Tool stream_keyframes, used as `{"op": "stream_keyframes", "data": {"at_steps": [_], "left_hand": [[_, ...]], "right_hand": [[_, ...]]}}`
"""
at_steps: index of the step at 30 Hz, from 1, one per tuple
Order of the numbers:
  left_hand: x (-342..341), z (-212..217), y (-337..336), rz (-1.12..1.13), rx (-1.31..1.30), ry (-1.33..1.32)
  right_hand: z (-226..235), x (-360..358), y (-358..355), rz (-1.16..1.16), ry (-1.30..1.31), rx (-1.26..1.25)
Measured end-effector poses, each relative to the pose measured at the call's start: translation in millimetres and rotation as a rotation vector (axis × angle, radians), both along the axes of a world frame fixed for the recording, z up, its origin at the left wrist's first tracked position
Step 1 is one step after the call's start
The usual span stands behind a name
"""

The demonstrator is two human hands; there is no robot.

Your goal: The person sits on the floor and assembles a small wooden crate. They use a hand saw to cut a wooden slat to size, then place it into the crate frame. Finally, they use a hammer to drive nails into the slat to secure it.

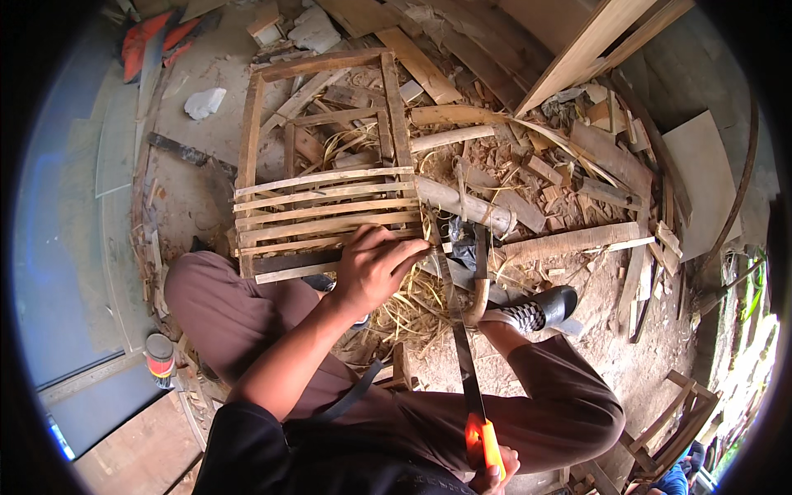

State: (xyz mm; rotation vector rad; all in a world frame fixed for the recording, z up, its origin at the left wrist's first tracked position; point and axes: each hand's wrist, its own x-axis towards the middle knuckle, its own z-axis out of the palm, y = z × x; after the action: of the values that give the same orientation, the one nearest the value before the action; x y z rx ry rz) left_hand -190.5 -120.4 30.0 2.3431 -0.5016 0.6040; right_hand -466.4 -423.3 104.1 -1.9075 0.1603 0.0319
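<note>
I see the ground point(206, 140) as the biggest thing here, bare dirt toward nine and ten o'clock and buried under offcuts and shavings point(528, 165) from twelve round to three o'clock. Next in size is the slatted wooden frame point(322, 157), lying flat just above centre, its long rails running toward twelve o'clock and its close-set slats crossing from nine to three. My legs point(247, 313) fold beneath it, and a checkered shoe point(536, 312) rests at four o'clock. A handsaw point(458, 330) has its long axis running almost six to twelve: the orange handle sits at six o'clock, the blade tip reaches the frame's near right corner, beside a pale round pole point(462, 206). My left hand point(375, 268) lies curled, fingers bent down over the lowest slats, pressing on the frame's near edge right next to the blade. My right hand point(493, 470) is clenched around the saw handle, partly cut off by the lower rim. The free room lies left of the frame; to the right, scraps crowd close against the blade.
</note>
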Motion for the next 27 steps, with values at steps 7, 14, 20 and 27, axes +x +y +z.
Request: {"op": "stream_keyframes", "data": {"at_steps": [7,14,20,27], "left_hand": [[-0.4,2.9,-1.2,-0.044,0.056,0.048],[-0.1,4.6,2.1,-0.114,0.041,0.04],[-4.1,7.6,8.3,-0.155,0.101,0.208],[-6.1,3.5,7.9,-0.172,0.161,0.151]], "right_hand": [[11.6,18.0,9.8,-0.025,0.032,-0.008],[24.9,46.2,15.2,0.034,0.078,0.002],[12.9,90.0,55.3,-0.03,0.101,0.036],[5.0,86.6,63.6,-0.068,0.092,0.073]]}}
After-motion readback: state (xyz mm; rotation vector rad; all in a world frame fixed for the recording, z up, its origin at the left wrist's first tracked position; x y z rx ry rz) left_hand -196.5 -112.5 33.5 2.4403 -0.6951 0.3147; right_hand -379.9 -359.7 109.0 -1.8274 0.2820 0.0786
